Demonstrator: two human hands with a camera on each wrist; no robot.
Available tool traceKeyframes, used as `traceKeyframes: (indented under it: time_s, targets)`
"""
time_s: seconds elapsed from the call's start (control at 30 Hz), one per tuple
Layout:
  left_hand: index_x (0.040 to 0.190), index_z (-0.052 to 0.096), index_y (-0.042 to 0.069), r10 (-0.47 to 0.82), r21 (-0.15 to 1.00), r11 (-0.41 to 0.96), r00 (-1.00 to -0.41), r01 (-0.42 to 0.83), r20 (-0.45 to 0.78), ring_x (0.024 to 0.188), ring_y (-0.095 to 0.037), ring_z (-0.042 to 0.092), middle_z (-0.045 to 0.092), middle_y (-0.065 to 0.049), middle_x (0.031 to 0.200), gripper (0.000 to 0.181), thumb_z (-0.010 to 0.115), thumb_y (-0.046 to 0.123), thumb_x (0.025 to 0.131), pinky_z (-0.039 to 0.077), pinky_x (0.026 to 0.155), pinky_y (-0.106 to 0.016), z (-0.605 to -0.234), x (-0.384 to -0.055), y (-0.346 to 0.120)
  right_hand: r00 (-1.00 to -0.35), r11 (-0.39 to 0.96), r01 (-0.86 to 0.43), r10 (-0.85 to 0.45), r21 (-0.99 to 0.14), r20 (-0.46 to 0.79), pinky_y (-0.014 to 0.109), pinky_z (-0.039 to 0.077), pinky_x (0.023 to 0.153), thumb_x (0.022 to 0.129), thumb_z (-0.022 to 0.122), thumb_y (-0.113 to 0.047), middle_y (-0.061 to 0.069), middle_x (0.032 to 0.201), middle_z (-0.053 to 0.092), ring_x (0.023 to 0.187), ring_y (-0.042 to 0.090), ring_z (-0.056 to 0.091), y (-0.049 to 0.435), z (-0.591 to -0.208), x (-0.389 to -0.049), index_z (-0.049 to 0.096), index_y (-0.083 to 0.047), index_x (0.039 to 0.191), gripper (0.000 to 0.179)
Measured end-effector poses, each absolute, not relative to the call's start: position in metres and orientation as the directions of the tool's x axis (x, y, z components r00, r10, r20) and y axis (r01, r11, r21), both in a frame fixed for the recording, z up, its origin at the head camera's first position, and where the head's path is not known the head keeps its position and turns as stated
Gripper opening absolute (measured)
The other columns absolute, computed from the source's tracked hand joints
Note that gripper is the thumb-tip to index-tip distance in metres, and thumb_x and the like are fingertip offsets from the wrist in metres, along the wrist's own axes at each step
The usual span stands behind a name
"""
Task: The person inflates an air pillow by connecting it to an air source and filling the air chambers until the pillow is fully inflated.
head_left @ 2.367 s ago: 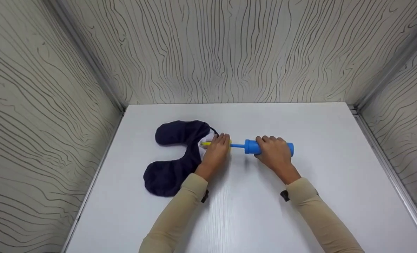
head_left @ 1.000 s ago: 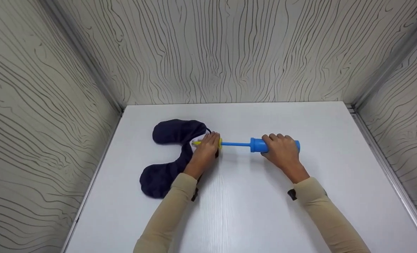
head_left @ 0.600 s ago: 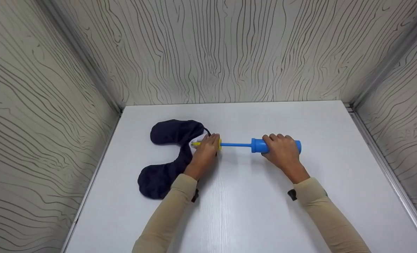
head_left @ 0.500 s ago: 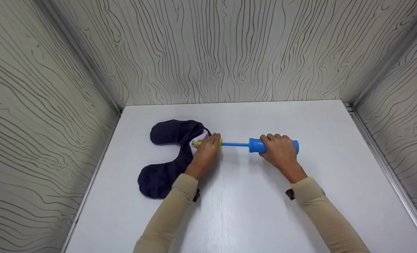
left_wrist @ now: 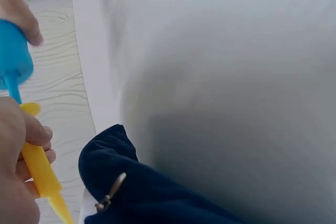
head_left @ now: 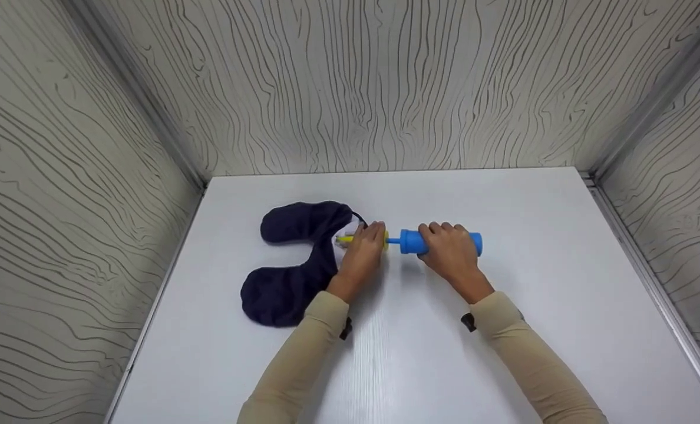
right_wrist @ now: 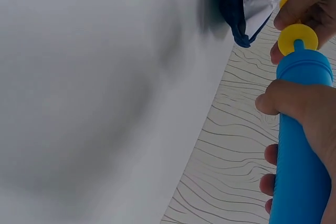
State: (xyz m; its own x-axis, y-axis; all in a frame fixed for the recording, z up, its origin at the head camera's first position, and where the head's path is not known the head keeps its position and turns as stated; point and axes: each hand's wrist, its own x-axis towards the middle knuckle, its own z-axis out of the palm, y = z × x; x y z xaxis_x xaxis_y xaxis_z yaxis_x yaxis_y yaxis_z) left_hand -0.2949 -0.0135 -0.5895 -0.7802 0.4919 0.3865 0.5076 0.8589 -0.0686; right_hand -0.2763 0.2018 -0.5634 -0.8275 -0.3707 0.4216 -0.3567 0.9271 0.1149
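A hand air pump (head_left: 410, 241) has a blue barrel, a thin blue rod and a yellow end piece. My right hand (head_left: 453, 252) grips the blue barrel, thumb and fingers wrapped round it in the right wrist view. My left hand (head_left: 362, 254) holds the yellow end piece (left_wrist: 41, 169), curled round it. The tapered yellow tip points at the white lining of a dark navy U-shaped neck pillow (head_left: 279, 294); whether it sits in a valve is hidden. Only a short length of rod shows between yellow flange and barrel. A zipper pull (left_wrist: 111, 192) hangs at the pillow's opening.
The pillow and pump are over a white tabletop (head_left: 421, 365). Wood-grain patterned panels (head_left: 356, 88) enclose it at the back and both sides, with metal strips along the corners.
Over the last second my right hand has pushed the barrel left, so the exposed rod is much shorter. My left hand, the yellow piece and the pillow have shifted slightly right.
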Motion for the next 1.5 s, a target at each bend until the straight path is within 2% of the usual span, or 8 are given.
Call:
traceKeyframes:
  time_s: [0.27, 0.43, 0.63, 0.9, 1.2, 1.33, 1.5]
  targets:
    - [0.14, 0.063, -0.003, 0.518, -0.076, 0.843, -0.767, 0.532, 0.379, 0.135, -0.022, 0.066, 0.071, -0.012, 0.14, 0.047, 0.072, -0.002, 0.094, 0.05, 0.119, -0.043, -0.589, -0.29, -0.007, -0.814, 0.914, -0.386, -0.401, 0.125, 0.421, 0.05, 0.066, 0.08, 0.077, 0.096, -0.039, 0.015, 0.106, 0.08, 0.089, 0.035, 0.079, 0.189, -0.57, -0.279, 0.073, -0.007, 0.12, 0.058]
    - [0.141, 0.062, -0.003, 0.529, -0.067, 0.835, -0.765, 0.546, 0.368, 0.134, -0.023, 0.066, 0.07, -0.012, 0.14, 0.049, 0.072, -0.004, 0.094, 0.05, 0.119, -0.044, -0.59, -0.29, -0.007, -0.812, 0.916, -0.386, -0.393, 0.107, 0.431, 0.049, 0.066, 0.079, 0.077, 0.097, -0.037, 0.015, 0.106, 0.081, 0.089, 0.035, 0.078, 0.189, -0.572, -0.28, 0.074, -0.007, 0.119, 0.057]
    - [0.139, 0.063, -0.004, 0.564, -0.106, 0.813, -0.731, 0.572, 0.385, 0.13, -0.024, 0.068, 0.072, -0.013, 0.136, 0.045, 0.069, -0.008, 0.095, 0.052, 0.116, -0.044, -0.589, -0.293, -0.008, -0.797, 0.912, -0.395, -0.4, 0.11, 0.453, 0.048, 0.066, 0.073, 0.075, 0.098, -0.033, 0.015, 0.1, 0.081, 0.084, 0.034, 0.078, 0.197, -0.574, -0.281, 0.074, -0.006, 0.114, 0.053]
    - [0.144, 0.057, -0.005, 0.57, -0.064, 0.812, -0.762, 0.581, 0.307, 0.139, -0.028, 0.062, 0.066, -0.016, 0.145, 0.048, 0.062, -0.01, 0.097, 0.045, 0.123, -0.045, -0.585, -0.3, -0.025, -0.824, 0.926, -0.372, -0.364, 0.071, 0.433, 0.05, 0.066, 0.08, 0.074, 0.099, -0.034, 0.015, 0.105, 0.081, 0.091, 0.036, 0.078, 0.214, -0.566, -0.281, 0.073, -0.01, 0.118, 0.057]
    - [0.147, 0.056, -0.005, 0.572, -0.117, 0.815, -0.756, 0.567, 0.318, 0.145, -0.03, 0.057, 0.064, -0.017, 0.149, 0.049, 0.06, -0.011, 0.098, 0.044, 0.124, -0.043, -0.583, -0.307, -0.047, -0.842, 0.943, -0.328, -0.315, 0.049, 0.437, 0.055, 0.064, 0.086, 0.074, 0.099, -0.034, 0.015, 0.109, 0.081, 0.098, 0.039, 0.078, 0.241, -0.562, -0.279, 0.072, -0.012, 0.122, 0.059]
    - [0.15, 0.053, -0.006, 0.566, -0.129, 0.821, -0.765, 0.555, 0.306, 0.148, -0.03, 0.055, 0.061, -0.019, 0.153, 0.052, 0.058, -0.012, 0.099, 0.043, 0.125, -0.043, -0.584, -0.309, -0.056, -0.84, 0.945, -0.325, -0.305, 0.034, 0.449, 0.056, 0.064, 0.087, 0.073, 0.1, -0.032, 0.015, 0.109, 0.081, 0.098, 0.039, 0.078, 0.251, -0.561, -0.278, 0.073, -0.012, 0.121, 0.059]
    - [0.154, 0.048, -0.007, 0.546, -0.078, 0.832, -0.786, 0.549, 0.289, 0.151, -0.031, 0.051, 0.056, -0.021, 0.157, 0.057, 0.06, -0.011, 0.099, 0.042, 0.126, -0.044, -0.585, -0.309, -0.065, -0.816, 0.942, -0.334, -0.303, 0.026, 0.492, 0.056, 0.064, 0.085, 0.07, 0.101, -0.029, 0.015, 0.106, 0.081, 0.096, 0.039, 0.078, 0.259, -0.561, -0.276, 0.075, -0.011, 0.119, 0.058]
